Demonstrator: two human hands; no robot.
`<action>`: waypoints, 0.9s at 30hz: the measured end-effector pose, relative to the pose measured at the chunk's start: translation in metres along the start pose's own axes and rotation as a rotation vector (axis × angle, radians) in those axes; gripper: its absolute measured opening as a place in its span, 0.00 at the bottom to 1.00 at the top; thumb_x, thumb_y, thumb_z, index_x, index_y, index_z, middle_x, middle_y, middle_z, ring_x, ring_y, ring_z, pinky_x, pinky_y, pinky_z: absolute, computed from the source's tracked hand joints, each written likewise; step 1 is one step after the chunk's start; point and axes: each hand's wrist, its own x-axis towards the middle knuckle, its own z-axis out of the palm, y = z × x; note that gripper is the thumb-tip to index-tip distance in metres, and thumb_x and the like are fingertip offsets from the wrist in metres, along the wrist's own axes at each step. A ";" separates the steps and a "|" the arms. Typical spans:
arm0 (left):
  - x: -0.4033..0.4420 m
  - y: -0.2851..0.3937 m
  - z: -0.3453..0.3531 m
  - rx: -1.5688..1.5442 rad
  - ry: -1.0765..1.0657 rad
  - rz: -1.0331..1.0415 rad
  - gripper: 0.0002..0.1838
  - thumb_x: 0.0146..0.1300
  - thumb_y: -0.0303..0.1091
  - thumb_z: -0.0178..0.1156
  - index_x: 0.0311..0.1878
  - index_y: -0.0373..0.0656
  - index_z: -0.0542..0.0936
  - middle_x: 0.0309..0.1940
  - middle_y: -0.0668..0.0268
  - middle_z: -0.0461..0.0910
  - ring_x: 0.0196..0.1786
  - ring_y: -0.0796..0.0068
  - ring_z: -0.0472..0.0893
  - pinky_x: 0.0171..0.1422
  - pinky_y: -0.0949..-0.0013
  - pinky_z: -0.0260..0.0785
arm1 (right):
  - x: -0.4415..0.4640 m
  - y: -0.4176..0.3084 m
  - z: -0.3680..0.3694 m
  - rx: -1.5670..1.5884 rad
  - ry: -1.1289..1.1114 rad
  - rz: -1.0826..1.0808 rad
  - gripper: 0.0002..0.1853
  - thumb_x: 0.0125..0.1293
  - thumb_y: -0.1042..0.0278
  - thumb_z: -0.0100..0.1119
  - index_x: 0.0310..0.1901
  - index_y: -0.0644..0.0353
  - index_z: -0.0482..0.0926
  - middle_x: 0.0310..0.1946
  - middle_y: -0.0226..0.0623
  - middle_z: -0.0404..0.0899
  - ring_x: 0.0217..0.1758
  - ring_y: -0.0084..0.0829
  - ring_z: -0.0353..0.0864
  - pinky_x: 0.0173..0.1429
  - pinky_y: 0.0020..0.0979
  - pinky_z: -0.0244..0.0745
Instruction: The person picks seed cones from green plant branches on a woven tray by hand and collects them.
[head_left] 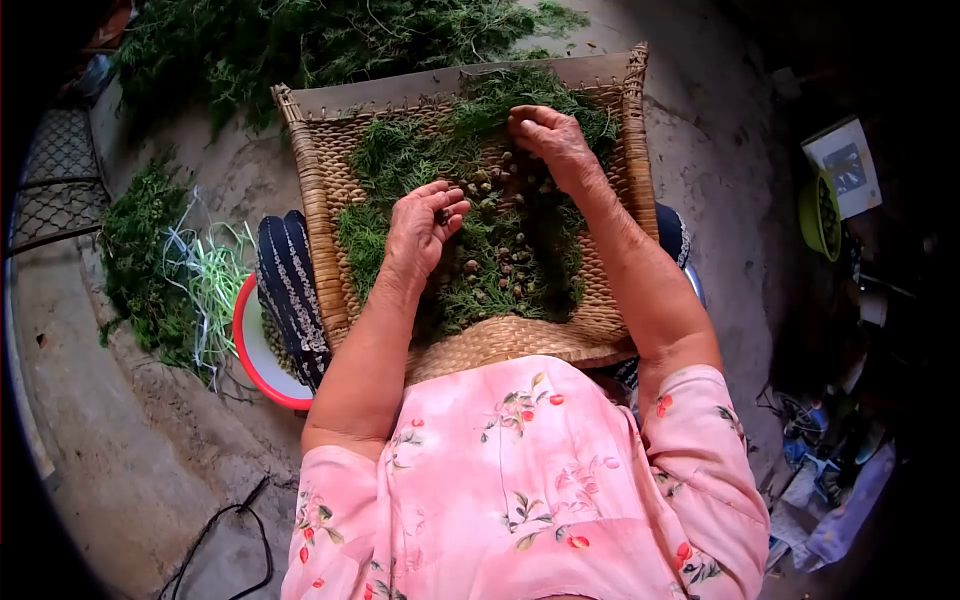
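Note:
A woven wicker tray (500,340) rests across the lap, with feathery green sprigs (395,150) and small round brownish cones (505,270) spread over it. Above the left part of the tray is my left hand (425,222), its fingers curled around something small and dark, too small to name. Near the upper right of the tray, my right hand (550,140) has thumb and fingers pinched together at the edge of the green sprigs. What lies between those fingertips is hidden.
Beyond the tray lies a large heap of green branches (300,50). A red-rimmed white basin (245,345) stands left, beside pale string (215,290) and more greenery (145,260). At right are a green bowl (820,215) and plastic bags (840,510); a black cable (262,530) lies lower left.

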 end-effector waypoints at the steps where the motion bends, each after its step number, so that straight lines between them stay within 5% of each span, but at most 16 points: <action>1: -0.001 0.001 0.001 -0.003 0.041 0.023 0.21 0.63 0.24 0.51 0.59 0.32 0.65 0.47 0.53 0.76 0.39 0.70 0.81 0.31 0.77 0.77 | 0.000 -0.001 -0.004 -0.009 0.030 -0.015 0.16 0.66 0.70 0.52 0.54 0.65 0.72 0.47 0.37 0.77 0.51 0.28 0.76 0.57 0.30 0.73; 3: -0.004 0.006 -0.003 0.005 0.092 0.052 0.18 0.64 0.24 0.50 0.57 0.32 0.66 0.47 0.54 0.77 0.38 0.70 0.81 0.31 0.76 0.77 | -0.002 -0.001 0.003 0.080 0.056 -0.018 0.14 0.66 0.71 0.52 0.51 0.65 0.74 0.44 0.35 0.78 0.47 0.27 0.77 0.54 0.28 0.75; 7: -0.003 0.007 -0.003 -0.048 0.141 0.105 0.17 0.64 0.24 0.49 0.57 0.33 0.67 0.42 0.56 0.77 0.34 0.70 0.80 0.30 0.75 0.75 | -0.011 -0.014 0.019 -0.466 0.190 -0.212 0.08 0.60 0.76 0.55 0.41 0.61 0.80 0.32 0.28 0.81 0.33 0.20 0.77 0.38 0.24 0.74; 13: -0.005 0.011 -0.010 -0.096 0.132 0.096 0.10 0.66 0.29 0.49 0.49 0.38 0.73 0.36 0.62 0.78 0.29 0.75 0.78 0.28 0.77 0.72 | -0.022 -0.003 0.052 -0.987 -0.022 -0.495 0.08 0.54 0.76 0.60 0.37 0.59 0.78 0.30 0.38 0.77 0.34 0.40 0.79 0.38 0.34 0.75; 17: -0.006 0.024 -0.018 -0.199 0.131 0.148 0.10 0.65 0.32 0.53 0.46 0.37 0.75 0.34 0.63 0.79 0.30 0.77 0.77 0.27 0.79 0.72 | -0.032 0.002 0.067 -1.248 -0.135 -0.389 0.05 0.52 0.75 0.56 0.32 0.59 0.77 0.36 0.43 0.73 0.38 0.46 0.77 0.40 0.41 0.75; 24: 0.000 0.025 -0.028 -0.265 0.091 0.145 0.10 0.66 0.33 0.53 0.44 0.36 0.75 0.34 0.61 0.79 0.34 0.72 0.79 0.33 0.74 0.77 | -0.036 0.002 0.070 -1.400 -0.177 -0.390 0.06 0.50 0.75 0.57 0.33 0.60 0.78 0.36 0.42 0.73 0.39 0.44 0.78 0.41 0.39 0.75; 27: 0.002 0.021 -0.025 -0.258 0.106 0.132 0.11 0.67 0.33 0.52 0.43 0.35 0.75 0.35 0.59 0.78 0.35 0.69 0.80 0.36 0.70 0.78 | -0.034 -0.007 0.068 -1.181 0.001 -0.353 0.06 0.51 0.73 0.60 0.33 0.61 0.79 0.34 0.42 0.74 0.37 0.43 0.78 0.40 0.38 0.75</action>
